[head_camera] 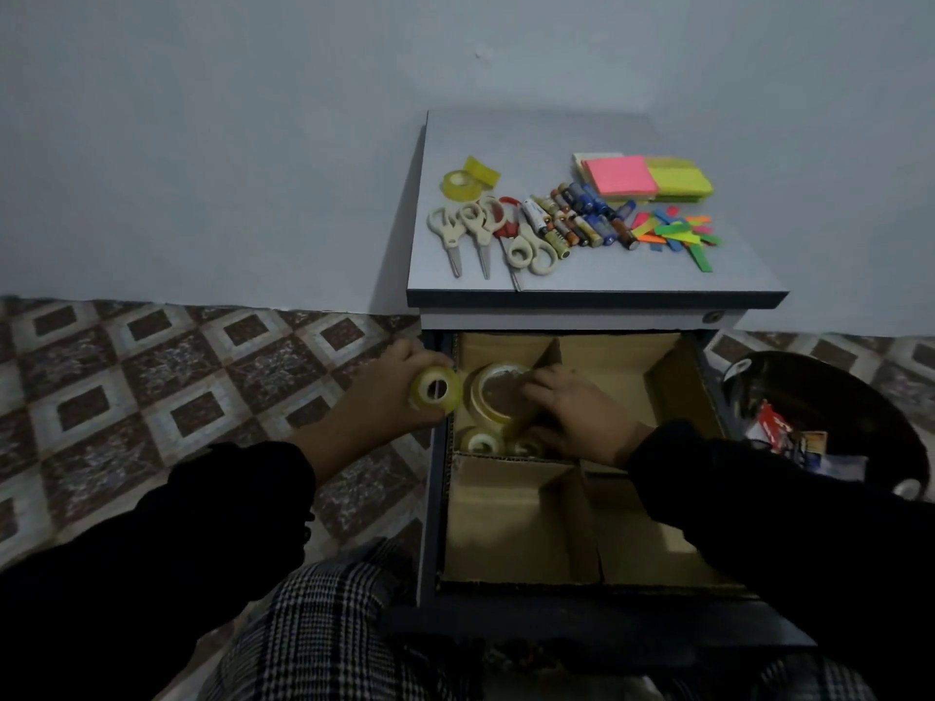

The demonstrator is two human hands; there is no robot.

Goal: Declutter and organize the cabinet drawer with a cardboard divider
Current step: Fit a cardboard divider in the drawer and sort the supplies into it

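Head view: both hands filling the back-left tape compartment of the divided drawer.

Left hand (399,392) curls round a small roll of clear tape (436,389) just over the drawer's left edge, its core hole facing up towards the camera, apparently next to go in. Right hand (577,414) lies down in that compartment with fingers spread against the big tape roll (493,397), probably nudging it aside to make room; whether it grips anything I cannot tell. That roll lies nearly flat, hole upward, with two smaller rolls (480,441) just in front. Cardboard divider (549,359) splits the drawer (430,523) into cells; the near ones show nothing inside. Scissors (473,230), batteries (582,217) and sticky notes (642,177) wait on the cabinet top (607,275), sorted by kind.
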